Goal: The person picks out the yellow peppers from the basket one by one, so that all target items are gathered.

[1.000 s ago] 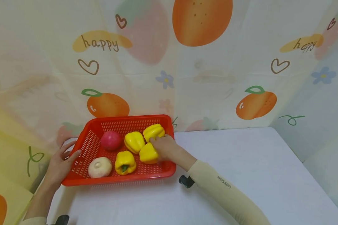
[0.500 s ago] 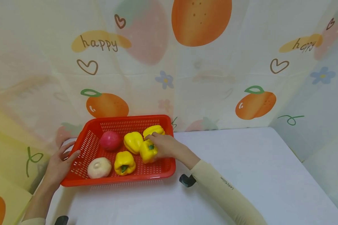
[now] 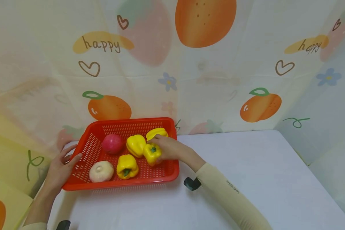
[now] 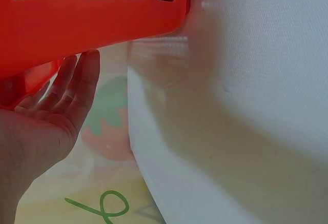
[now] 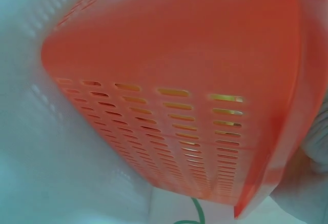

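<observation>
A red slotted plastic basket (image 3: 120, 182) stands on the white table. At its left end my left hand (image 3: 60, 167) holds the rim, thumb lying over the edge. In the left wrist view the fingers (image 4: 77, 88) reach up under the rim. My right hand (image 3: 171, 148) reaches over the right end and grips a yellow bell pepper (image 3: 151, 155), its green stem turned up toward the head camera. Around it in the basket lie more yellow bell peppers: one at the back right (image 3: 156, 132), one in the middle (image 3: 136, 146), one near the front (image 3: 127, 167).
Also in the basket are a round pink-red fruit (image 3: 113, 143) and a pale, flattened round vegetable (image 3: 101, 171). A fruit-printed cloth (image 3: 207, 95) hangs behind the table (image 3: 233, 153). The basket's outer wall (image 5: 169, 44) fills most of the right wrist view.
The right hand has turned the bell pepper it grips, so the stem now faces up and shows. The left hand and the basket have stayed put.
</observation>
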The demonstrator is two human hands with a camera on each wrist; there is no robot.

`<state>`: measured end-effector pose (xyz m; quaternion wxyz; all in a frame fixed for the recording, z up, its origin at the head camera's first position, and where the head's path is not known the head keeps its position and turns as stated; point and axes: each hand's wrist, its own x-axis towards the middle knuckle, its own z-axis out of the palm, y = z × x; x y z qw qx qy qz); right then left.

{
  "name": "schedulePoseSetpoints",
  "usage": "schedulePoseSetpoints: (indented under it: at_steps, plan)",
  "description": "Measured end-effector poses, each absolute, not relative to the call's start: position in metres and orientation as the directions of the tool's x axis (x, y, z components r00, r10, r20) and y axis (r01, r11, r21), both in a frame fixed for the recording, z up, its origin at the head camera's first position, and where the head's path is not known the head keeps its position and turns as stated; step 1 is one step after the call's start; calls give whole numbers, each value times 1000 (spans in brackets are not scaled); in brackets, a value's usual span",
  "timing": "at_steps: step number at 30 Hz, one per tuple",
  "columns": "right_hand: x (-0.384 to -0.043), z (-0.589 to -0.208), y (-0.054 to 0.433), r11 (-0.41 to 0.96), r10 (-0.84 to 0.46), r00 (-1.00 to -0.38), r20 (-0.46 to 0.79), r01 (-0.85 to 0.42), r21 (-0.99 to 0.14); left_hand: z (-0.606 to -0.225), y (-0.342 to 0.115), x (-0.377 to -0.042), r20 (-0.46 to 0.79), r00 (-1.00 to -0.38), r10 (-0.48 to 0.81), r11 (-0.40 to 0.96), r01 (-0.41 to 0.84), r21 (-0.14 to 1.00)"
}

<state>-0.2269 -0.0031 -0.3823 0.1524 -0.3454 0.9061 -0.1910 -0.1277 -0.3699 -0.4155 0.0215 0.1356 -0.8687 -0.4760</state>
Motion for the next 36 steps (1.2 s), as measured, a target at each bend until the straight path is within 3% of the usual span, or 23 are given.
schedulePoseSetpoints:
  at_steps: [18, 36]
  plan:
    - [-226, -381, -1, 685, -683, -718, -136, -565, -459, -415, -368, -127, -111, -957, -270, 522, -242, 818]
    - [-221, -365, 1, 683, -694, -711, -112, -601, -415, -418, -370, -127, -44, -964, -263, 506, -177, 844]
